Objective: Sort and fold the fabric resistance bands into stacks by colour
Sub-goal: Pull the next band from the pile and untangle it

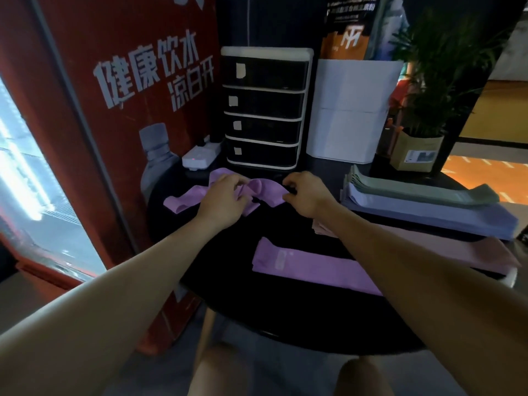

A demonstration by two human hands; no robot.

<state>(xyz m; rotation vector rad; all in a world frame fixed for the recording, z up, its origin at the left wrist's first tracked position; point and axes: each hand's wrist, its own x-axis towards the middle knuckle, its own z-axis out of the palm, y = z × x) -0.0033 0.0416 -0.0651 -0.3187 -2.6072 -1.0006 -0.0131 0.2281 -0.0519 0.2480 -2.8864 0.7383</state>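
On the far side of the round black table (285,318) lies a loose tangle of purple bands (183,200). My left hand (225,201) pinches one twisted purple band (267,190) at its left part, and my right hand (305,195) pinches its right end. A flat folded purple band (311,267) lies nearer me, partly under my right forearm. At the right stand stacks of folded bands: grey-green (423,188) on top, blue-lilac (434,215) below it, pink (468,247) in front.
A black drawer unit with white frame (264,107) and a white box (348,110) stand at the table's back. A white power strip (201,155) lies left of the drawers. A potted plant (420,150) stands at back right. A red fridge (94,138) is close on the left.
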